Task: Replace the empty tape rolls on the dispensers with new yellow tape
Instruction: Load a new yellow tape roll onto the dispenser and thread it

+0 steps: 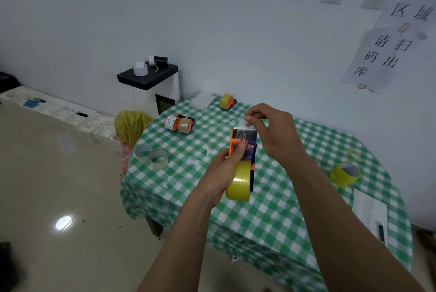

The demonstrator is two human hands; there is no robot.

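My left hand [224,169] grips the dispenser [243,150] above the table [283,209], thumb on its orange frame. The new yellow tape roll [239,182] sits mounted at its near end. My right hand [273,131] pinches the tape end [245,124] just past the blade plate [247,135]. Risk: an off-axis pull may fold the strip onto itself; a slack left grip may let the dispenser twist.

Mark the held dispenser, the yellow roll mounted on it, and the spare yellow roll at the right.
dispenser [236,142], head view, orange frame near the blade.
mounted roll [239,183], head view, outer tape face.
spare roll [339,178], head view, yellow side wall.
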